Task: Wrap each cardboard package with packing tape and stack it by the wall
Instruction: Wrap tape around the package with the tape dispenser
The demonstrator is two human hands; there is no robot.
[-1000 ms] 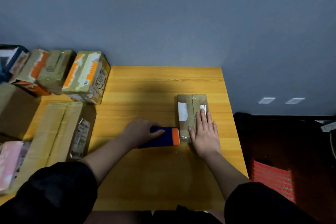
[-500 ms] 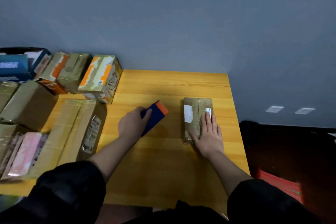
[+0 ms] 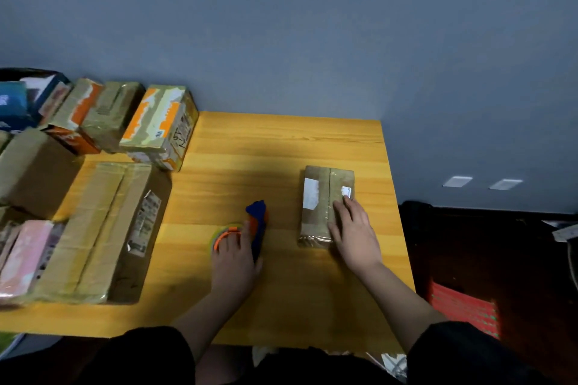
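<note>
**Tape gun going down, package pinned**

The small package [image 3: 327, 206] lies at the bench [image 3: 281, 141]'s 3 o'clock side. Best to keep it pinned while parking the tape dispenser [image 3: 255, 225] clear. The right hand [image 3: 353, 234] presses flat on it, fingers straight toward 12. The left hand [image 3: 234, 256] grips the dispenser at centre, forearm angled toward 1 o'clock.

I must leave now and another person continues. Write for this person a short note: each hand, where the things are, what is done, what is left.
Left hand: holds the blue and orange tape dispenser on the yellow wooden table.
Right hand: lies flat on the small brown cardboard package, right of the dispenser.
Done: shiny tape shows on this package; other cardboard packages stand at the grey wall, far left.
Left: check the wrapping, then stack this package by the wall. Whether the large flat cardboard box at left needs tape, I cannot tell.
</note>
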